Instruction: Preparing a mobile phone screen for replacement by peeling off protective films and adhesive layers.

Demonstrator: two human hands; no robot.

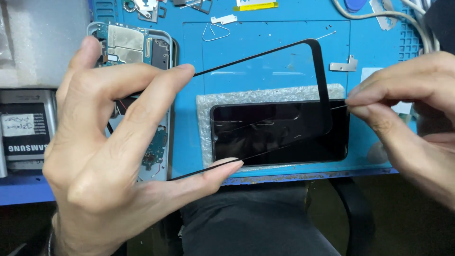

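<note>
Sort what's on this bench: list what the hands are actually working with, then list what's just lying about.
In hand:
- glass front panel, edges held in the left hand
- thin film tab, pinched by the right hand
- dark phone screen on its foam pad, directly beneath

Lying about:
- opened phone body
- battery
- wire clip
- metal bracket
- white cable

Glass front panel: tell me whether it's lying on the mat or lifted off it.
Lifted. The left hand holds the glass front panel tilted above the blue mat; the right hand pinches its far edge.

Clear glossy glass panel (265, 95) with black border, over matt blue rubber mat (189, 132) and white foam pad (204, 123).
</note>
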